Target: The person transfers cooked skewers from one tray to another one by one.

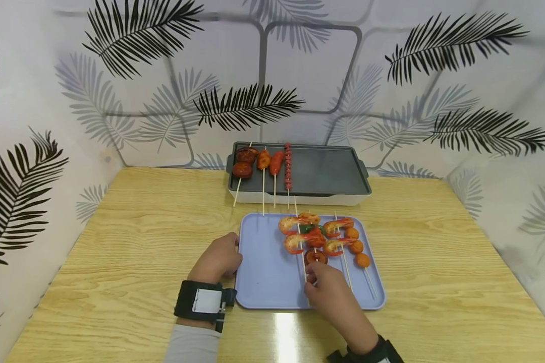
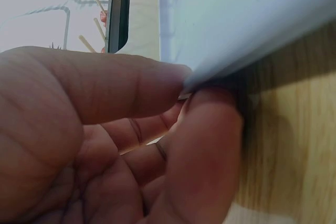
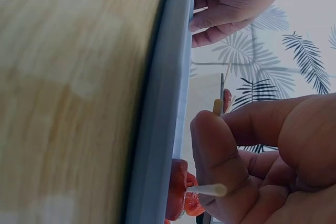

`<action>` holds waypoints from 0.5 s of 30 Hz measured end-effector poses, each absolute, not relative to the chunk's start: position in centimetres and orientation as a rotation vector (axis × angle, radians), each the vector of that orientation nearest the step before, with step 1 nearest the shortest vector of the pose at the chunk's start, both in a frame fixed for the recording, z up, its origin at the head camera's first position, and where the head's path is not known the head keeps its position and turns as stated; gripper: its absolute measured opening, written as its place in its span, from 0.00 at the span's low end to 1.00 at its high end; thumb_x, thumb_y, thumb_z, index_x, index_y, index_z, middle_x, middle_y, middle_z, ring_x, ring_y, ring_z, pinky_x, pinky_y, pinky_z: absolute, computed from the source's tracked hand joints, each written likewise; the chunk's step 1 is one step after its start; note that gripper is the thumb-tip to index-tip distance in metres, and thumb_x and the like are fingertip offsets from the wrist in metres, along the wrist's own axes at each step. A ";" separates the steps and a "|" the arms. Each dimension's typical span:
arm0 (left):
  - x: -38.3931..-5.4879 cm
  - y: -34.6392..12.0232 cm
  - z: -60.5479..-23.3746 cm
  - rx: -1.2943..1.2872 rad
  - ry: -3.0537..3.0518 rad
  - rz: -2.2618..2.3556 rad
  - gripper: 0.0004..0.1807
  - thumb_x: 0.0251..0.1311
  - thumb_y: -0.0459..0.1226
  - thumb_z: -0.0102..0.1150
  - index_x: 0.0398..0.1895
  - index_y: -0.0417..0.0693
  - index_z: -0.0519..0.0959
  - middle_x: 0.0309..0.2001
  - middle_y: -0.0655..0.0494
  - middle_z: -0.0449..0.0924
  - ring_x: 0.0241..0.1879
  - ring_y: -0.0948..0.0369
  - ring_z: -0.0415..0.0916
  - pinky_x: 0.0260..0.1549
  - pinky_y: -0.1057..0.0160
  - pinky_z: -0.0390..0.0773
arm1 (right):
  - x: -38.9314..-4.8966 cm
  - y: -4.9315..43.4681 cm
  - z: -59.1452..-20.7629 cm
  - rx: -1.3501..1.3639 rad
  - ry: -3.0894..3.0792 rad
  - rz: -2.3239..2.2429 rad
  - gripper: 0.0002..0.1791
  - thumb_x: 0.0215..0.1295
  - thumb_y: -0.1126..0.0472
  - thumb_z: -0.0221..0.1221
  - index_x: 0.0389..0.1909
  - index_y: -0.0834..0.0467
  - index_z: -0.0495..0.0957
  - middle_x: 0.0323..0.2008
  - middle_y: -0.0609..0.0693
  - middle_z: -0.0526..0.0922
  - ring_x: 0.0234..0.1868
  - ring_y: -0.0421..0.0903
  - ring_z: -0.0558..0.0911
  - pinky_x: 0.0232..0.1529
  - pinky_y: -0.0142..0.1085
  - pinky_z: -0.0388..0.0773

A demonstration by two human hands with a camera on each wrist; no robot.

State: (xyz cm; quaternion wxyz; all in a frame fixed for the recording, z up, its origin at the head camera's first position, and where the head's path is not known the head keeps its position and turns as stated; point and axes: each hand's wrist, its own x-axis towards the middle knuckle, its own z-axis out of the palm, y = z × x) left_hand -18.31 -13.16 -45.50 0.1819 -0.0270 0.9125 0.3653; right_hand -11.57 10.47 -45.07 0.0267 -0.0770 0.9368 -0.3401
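With thumb and forefinger, my left hand (image 1: 219, 258) pinches the left rim of a pale blue tray (image 1: 268, 287); the left wrist view shows that rim between the fingertips. Over the tray's right half, my right hand (image 1: 331, 290) pinches the stick of a shrimp skewer (image 1: 295, 243). Its stick end (image 3: 217, 107) pokes out past the fingertips in the right wrist view. Close beside those fingers is a mixed skewer with a round brown slice (image 1: 316, 257), partly covered by the hand and shrimp. A second shrimp skewer (image 1: 338, 246) and an orange ball skewer (image 1: 362, 259) lie farther right.
Behind the tray stands a dark grill plate (image 1: 327, 169) with a light base. On its left side lie a brown-piece skewer (image 1: 242, 170), a drumstick-like skewer (image 1: 263, 160), a red sausage skewer (image 1: 276, 162) and a thin pink-red skewer (image 1: 288, 166). A leaf-patterned wall backs the wooden table (image 1: 141, 252).
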 end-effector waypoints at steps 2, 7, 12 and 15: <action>-18.3 -13.2 -45.5 -0.078 2.577 1.034 0.22 0.61 0.27 0.51 0.59 0.30 0.71 0.32 0.44 0.77 0.21 0.55 0.76 0.18 0.62 0.74 | -11.6 10.4 -45.1 -0.245 2.919 -1.020 0.07 0.56 0.73 0.62 0.37 0.66 0.80 0.26 0.47 0.78 0.29 0.42 0.75 0.30 0.37 0.74; -18.3 -13.1 -45.5 -0.081 2.578 1.037 0.21 0.61 0.27 0.51 0.59 0.31 0.71 0.34 0.43 0.78 0.22 0.55 0.76 0.19 0.62 0.74 | -11.5 10.1 -45.0 -0.234 2.947 -0.960 0.07 0.56 0.73 0.62 0.37 0.66 0.80 0.25 0.46 0.76 0.27 0.41 0.73 0.29 0.36 0.72; -18.3 -13.1 -45.5 -0.080 2.580 1.033 0.21 0.60 0.27 0.50 0.58 0.31 0.71 0.33 0.44 0.77 0.22 0.55 0.76 0.18 0.62 0.73 | -11.6 10.0 -45.0 -0.227 2.956 -0.931 0.08 0.56 0.72 0.64 0.37 0.66 0.80 0.24 0.45 0.74 0.27 0.42 0.72 0.29 0.36 0.71; -18.4 -13.2 -45.5 -0.088 2.574 1.023 0.22 0.60 0.27 0.51 0.60 0.31 0.70 0.31 0.45 0.77 0.21 0.55 0.76 0.18 0.63 0.72 | -11.6 10.0 -45.1 -0.222 2.959 -0.929 0.09 0.54 0.72 0.64 0.38 0.67 0.80 0.24 0.45 0.74 0.27 0.42 0.72 0.29 0.36 0.71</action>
